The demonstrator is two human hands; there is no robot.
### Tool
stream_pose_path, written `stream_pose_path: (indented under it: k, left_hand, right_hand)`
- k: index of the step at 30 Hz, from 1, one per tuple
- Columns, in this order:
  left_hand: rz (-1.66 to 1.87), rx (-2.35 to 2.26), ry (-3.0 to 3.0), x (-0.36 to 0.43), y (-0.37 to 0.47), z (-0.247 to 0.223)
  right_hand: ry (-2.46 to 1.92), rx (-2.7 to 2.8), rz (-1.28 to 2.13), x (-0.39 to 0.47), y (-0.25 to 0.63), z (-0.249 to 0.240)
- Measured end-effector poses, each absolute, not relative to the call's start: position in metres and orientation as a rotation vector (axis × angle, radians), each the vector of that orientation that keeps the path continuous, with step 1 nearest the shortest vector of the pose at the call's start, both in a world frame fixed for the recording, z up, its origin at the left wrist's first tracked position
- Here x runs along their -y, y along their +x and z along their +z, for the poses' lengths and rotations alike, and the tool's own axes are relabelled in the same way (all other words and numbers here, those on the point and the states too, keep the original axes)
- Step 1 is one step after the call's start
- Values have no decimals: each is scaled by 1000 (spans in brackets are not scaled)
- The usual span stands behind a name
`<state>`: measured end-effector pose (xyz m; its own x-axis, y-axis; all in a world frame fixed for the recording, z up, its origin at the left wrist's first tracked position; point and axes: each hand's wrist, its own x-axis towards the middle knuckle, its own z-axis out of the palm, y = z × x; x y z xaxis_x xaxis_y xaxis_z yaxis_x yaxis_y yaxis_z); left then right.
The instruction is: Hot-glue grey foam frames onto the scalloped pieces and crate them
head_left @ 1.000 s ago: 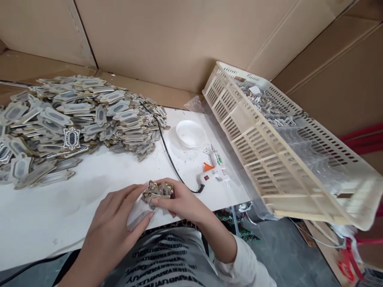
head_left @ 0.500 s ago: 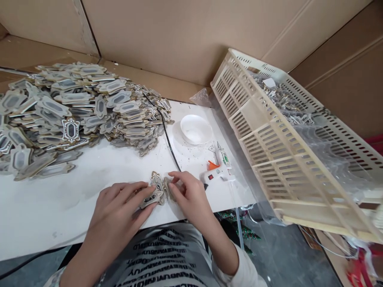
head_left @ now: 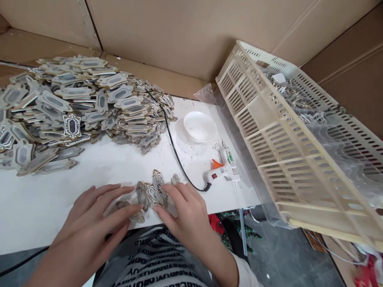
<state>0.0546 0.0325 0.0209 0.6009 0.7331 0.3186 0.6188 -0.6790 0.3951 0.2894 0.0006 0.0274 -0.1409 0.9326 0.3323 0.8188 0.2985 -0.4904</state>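
Several small ornate frame-shaped plaques lie at the table's front edge between my hands. My right hand (head_left: pixel 187 211) has thumb and forefinger closed on a plaque (head_left: pixel 158 188) with a white scroll pattern and a grey back. Just left of it a grey-backed plaque (head_left: pixel 141 194) leans on the patterned ones. Spread fingers of my left hand (head_left: pixel 95 219) rest over more plaques (head_left: pixel 136 216), partly hidden beneath them. Behind my right fingers another grey plaque (head_left: pixel 175 179) shows in part.
A large heap of plaques (head_left: pixel 98 95) fills the back left. A white bowl (head_left: pixel 200 126) and a white glue gun (head_left: pixel 220 174) with a black cord (head_left: pixel 176 153) sit to the right. Beyond them stands a cream plastic crate (head_left: pixel 263 131) holding metallic pieces and clear plastic.
My left hand has moved left and opened out over the plaques. My right hand has shifted left onto the patterned plaque. The view has tilted slightly.
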Motion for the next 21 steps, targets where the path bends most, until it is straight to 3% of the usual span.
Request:
stream_pose_path:
  k: [7, 14, 21]
  left_hand:
    - [598, -1153, 2561, -32, 58, 17]
    - [777, -1190, 2618, -41, 74, 26]
    - [696, -1320, 2795, -40, 100, 23]
  right_hand:
    - [-1542, 1960, 198, 0, 285, 20]
    - [-1529, 1714, 276, -11, 296, 23]
    - [-1703, 1791, -59, -26, 300, 15]
